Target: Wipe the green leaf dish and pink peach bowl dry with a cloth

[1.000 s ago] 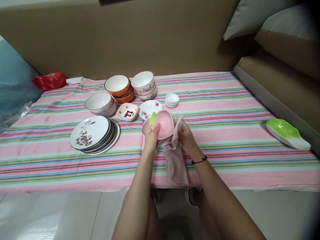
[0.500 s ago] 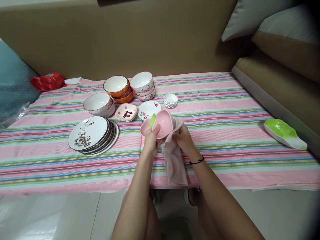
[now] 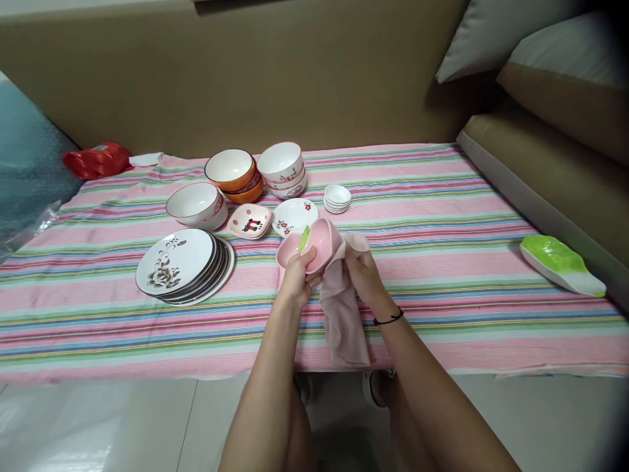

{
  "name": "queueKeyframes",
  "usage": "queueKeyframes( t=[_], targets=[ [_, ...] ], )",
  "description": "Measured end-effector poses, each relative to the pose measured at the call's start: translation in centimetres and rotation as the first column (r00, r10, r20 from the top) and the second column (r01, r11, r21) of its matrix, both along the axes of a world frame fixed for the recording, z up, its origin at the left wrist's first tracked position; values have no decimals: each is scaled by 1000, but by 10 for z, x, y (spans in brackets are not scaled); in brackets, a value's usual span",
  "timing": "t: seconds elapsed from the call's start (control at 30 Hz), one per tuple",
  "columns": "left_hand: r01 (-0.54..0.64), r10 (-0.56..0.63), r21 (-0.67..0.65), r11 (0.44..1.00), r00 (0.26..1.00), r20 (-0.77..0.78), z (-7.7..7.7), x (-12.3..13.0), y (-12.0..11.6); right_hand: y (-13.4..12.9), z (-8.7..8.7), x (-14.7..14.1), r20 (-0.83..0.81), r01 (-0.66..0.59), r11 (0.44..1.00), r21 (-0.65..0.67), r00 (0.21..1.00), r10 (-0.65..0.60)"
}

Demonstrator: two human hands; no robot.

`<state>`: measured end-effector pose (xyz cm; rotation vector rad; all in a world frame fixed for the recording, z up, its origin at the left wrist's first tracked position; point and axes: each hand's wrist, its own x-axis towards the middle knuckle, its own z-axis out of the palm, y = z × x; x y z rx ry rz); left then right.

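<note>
A pink bowl with a green leaf-shaped handle (image 3: 322,244) is gripped in my left hand (image 3: 301,272), thumb over its near rim. The bowl is tilted, its hollow turned partly toward me. Another pink rounded dish (image 3: 286,249) shows just behind and to the left; I cannot tell whether the two touch. My right hand (image 3: 362,267) is closed on a pale pink cloth (image 3: 344,321), pressing it against the bowl's right outer side. The rest of the cloth hangs down toward the front edge of the striped cover.
Left stand stacked plates (image 3: 174,262), white bowls (image 3: 194,206), orange bowls (image 3: 230,170) and more white bowls (image 3: 282,167). Behind my hands lie a cat-pattern dish (image 3: 249,221), a flowered plate (image 3: 295,216) and small stacked dishes (image 3: 337,198). A green-white dish (image 3: 560,263) sits far right.
The pink bowl has turned slightly in my left hand, showing less of its hollow. My right hand has shifted a little along its side with the cloth.
</note>
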<state>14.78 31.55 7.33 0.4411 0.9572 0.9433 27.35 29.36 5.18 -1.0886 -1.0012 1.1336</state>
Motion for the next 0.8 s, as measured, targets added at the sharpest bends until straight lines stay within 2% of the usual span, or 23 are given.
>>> queueKeyframes(
  t=[0.1, 0.17, 0.27, 0.47, 0.6, 0.7, 0.8],
  targets=[
    [58, -57, 60, 997, 998, -12, 0, 0, 0, 0, 2, 2, -39, -3, 1000, -3, 999, 3],
    [74, -74, 55, 996, 997, -17, -2, 0, 0, -1, 2, 4, -14, -32, 999, -22, 999, 32],
    [75, -74, 36, 997, 997, -21, -3, 0, 0, -2, 2, 4, 16, -50, 998, -31, 999, 50],
    [68, -70, 51, 996, 997, 29, 0, -1, 0, 3, -1, 4, -6, -2, 1000, 13, 1000, 2],
    [78, -78, 52, 996, 997, 11, -4, -1, 0, 0, 1, 6, 11, -87, 995, -39, 996, 88],
    [27, -23, 84, 996, 999, -41, -6, 1, 0, -2, 4, 5, 11, -100, 994, -45, 995, 101],
    [-95, 117, 165, 982, 985, -128, -5, 5, -1, -3, 5, 4, 8, -72, 997, -22, 997, 72]
  ],
)
